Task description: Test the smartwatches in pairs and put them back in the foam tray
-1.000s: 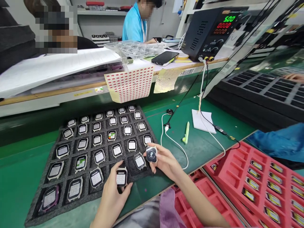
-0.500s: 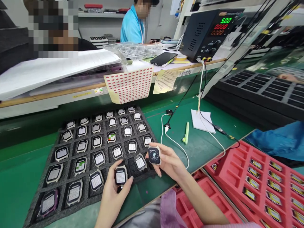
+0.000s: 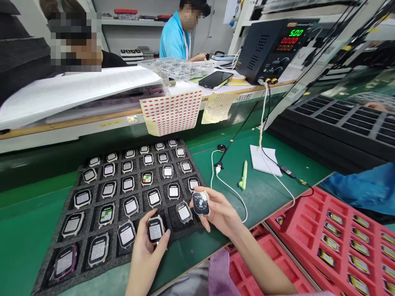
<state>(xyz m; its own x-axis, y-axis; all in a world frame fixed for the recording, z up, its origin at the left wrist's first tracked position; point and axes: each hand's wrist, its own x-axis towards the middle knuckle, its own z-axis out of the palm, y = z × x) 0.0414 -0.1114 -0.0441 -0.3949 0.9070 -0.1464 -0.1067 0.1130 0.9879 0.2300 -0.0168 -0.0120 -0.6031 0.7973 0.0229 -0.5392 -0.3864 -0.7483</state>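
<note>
My left hand (image 3: 146, 253) grips a black smartwatch body (image 3: 155, 230) with a lit white grid screen, just above the near edge of the black foam tray (image 3: 46, 271). My right hand (image 3: 220, 213) holds a second watch body (image 3: 200, 204) showing a dark dial, at the tray's right edge. The tray carries several rows of watch bodies with lit screens; one (image 3: 147, 178) shows coloured blocks, another (image 3: 106, 214) a green and white screen.
A white cable (image 3: 230, 187), a green pen (image 3: 243, 174) and a white pad (image 3: 264, 160) lie on the green mat. Red trays (image 3: 311, 213) with parts sit at right. A power supply (image 3: 274, 47), a phone (image 3: 216, 79) and sticker sheets (image 3: 173, 112) occupy the shelf. Two people sit beyond.
My left hand lifted its watch a little off the tray's near row and tilted it. My right hand shifted its watch slightly down and right.
</note>
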